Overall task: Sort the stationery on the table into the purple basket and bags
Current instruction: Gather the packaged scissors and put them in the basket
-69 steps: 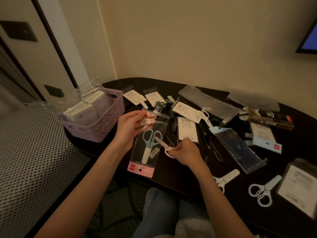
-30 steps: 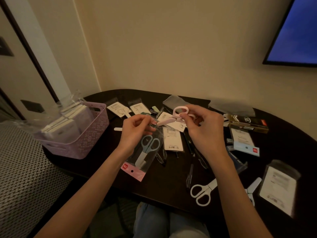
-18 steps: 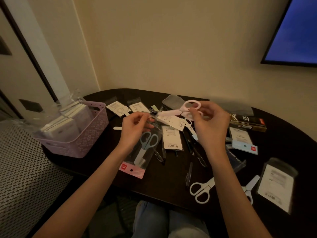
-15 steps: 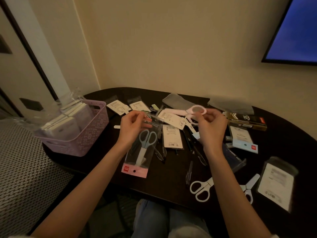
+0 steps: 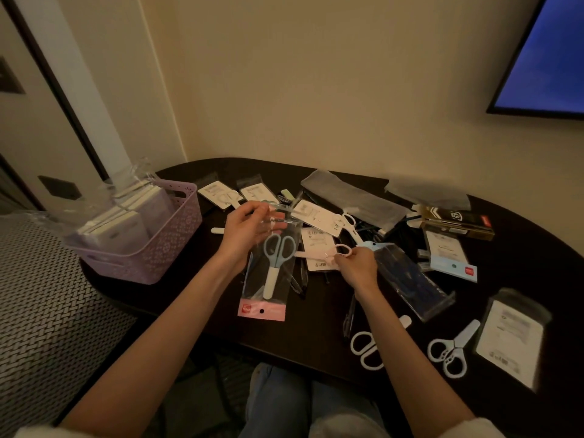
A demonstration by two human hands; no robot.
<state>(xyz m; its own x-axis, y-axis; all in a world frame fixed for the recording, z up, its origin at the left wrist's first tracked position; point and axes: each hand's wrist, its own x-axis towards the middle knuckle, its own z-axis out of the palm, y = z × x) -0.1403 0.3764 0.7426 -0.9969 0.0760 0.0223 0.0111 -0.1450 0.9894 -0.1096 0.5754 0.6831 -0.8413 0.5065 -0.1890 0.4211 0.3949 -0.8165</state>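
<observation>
A person's left hand (image 5: 249, 230) pinches the open top of a glossy clear plastic bag (image 5: 268, 270), fingers curled on the film, above a dark, rounded wooden table (image 5: 196, 298). Inside the bag lies a pair of pale blue scissors (image 5: 275, 257) with oval loop handles and a white blade cap; a pink card strip closes the bag's lower end. Just right of the bag, the right hand (image 5: 357, 267) grips the round loops of pink scissors (image 5: 328, 252), fingertips clamped on the plastic handles, their capped blade pointing at the bag's side. Well left of the bag sits the purple basket (image 5: 158, 248), a rectangular tub of perforated lattice plastic, holding white packets wrapped in crinkled clear film. Beyond the bag lie flat labelled sleeves and dark pens. Right of the bag rests a long transparent box (image 5: 410, 279). Below the box, nearer the person, two pairs of white loop-handled scissors (image 5: 366, 349) (image 5: 448, 352) lie loose on the tabletop.
</observation>
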